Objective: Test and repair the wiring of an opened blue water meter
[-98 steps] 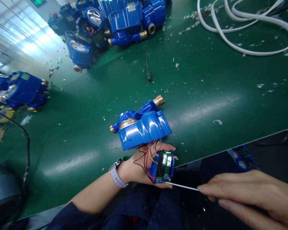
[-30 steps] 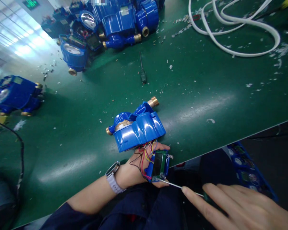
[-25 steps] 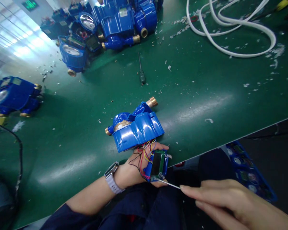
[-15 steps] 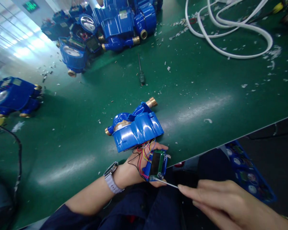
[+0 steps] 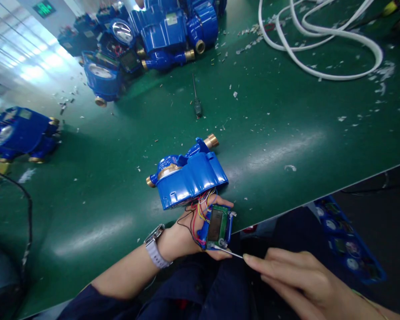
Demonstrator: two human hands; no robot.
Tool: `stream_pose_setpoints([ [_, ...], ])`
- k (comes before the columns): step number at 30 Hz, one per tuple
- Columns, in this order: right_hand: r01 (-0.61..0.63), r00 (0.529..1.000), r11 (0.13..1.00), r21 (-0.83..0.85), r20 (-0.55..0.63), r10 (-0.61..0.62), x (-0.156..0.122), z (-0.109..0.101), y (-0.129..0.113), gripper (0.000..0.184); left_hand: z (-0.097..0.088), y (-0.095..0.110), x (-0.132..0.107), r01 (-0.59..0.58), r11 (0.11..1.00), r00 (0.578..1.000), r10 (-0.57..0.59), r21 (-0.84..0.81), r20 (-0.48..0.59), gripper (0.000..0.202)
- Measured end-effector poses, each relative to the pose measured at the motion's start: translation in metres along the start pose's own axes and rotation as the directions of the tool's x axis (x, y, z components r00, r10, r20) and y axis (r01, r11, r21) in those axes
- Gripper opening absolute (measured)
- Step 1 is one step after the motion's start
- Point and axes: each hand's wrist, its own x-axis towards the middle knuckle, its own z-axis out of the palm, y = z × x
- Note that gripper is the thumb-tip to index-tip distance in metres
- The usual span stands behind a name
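My left hand (image 5: 190, 231), wearing a watch, is closed around a circuit board with a small display (image 5: 216, 224) in a blue holder. Coloured wires (image 5: 200, 211) run from the board to a blue water meter (image 5: 193, 178) with brass ends, lying on its side on the bench just beyond. My right hand (image 5: 296, 275) grips a thin-shafted screwdriver (image 5: 231, 253); its handle is hidden in the fingers. The shaft's tip reaches the near left corner of the board, and whether it sits on a screw cannot be made out.
Another screwdriver (image 5: 197, 104) lies on the green bench (image 5: 270, 133). Several blue meters (image 5: 163, 35) stand at the back left, more (image 5: 23, 131) at the left. White cable (image 5: 340, 78) is coiled at back right. A blue crate (image 5: 350, 244) with parts sits below the bench edge.
My right hand and the screwdriver have shifted slightly left and up. The board in my left hand has tilted a little, so its display looks lighter.
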Motion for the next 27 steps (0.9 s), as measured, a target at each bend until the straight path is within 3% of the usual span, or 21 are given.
stream_pose_setpoints([
  [4,0.212,0.977,0.915,-0.343,0.089,-0.193,-0.003,-0.006,0.004,0.051,0.003,-0.005,-0.003,-0.031,0.999,0.999,0.032,-0.032,0.036,0.094],
  [7,0.239,0.969,0.88,-0.409,0.152,-0.193,0.001,-0.008,0.005,0.066,0.005,-0.006,-0.004,-0.057,0.998,0.998,0.057,-0.008,0.016,0.093],
  [11,0.204,0.956,0.919,-0.338,0.273,-0.112,0.014,-0.005,0.0,0.091,0.005,-0.002,-0.002,-0.108,0.993,0.994,0.109,0.044,-0.009,0.087],
  [14,0.218,0.938,0.923,-0.317,0.329,-0.109,0.024,-0.002,-0.003,0.095,0.002,0.001,-0.001,-0.094,0.995,0.995,0.093,0.02,0.031,0.086],
  [17,0.178,0.943,0.943,-0.28,0.323,-0.082,0.029,0.0,-0.007,0.091,0.0,0.003,-0.001,-0.061,0.998,0.997,0.061,-0.007,0.042,0.085],
  [22,0.01,0.973,0.992,-0.129,0.229,0.02,0.026,0.004,-0.014,0.074,0.001,0.006,-0.004,0.033,0.999,0.999,-0.031,-0.035,0.03,0.075],
  [27,-0.118,0.977,0.99,0.081,0.188,0.102,0.022,0.011,-0.019,0.064,0.004,0.002,-0.004,-0.018,1.0,1.0,0.018,-0.02,0.001,0.069],
])
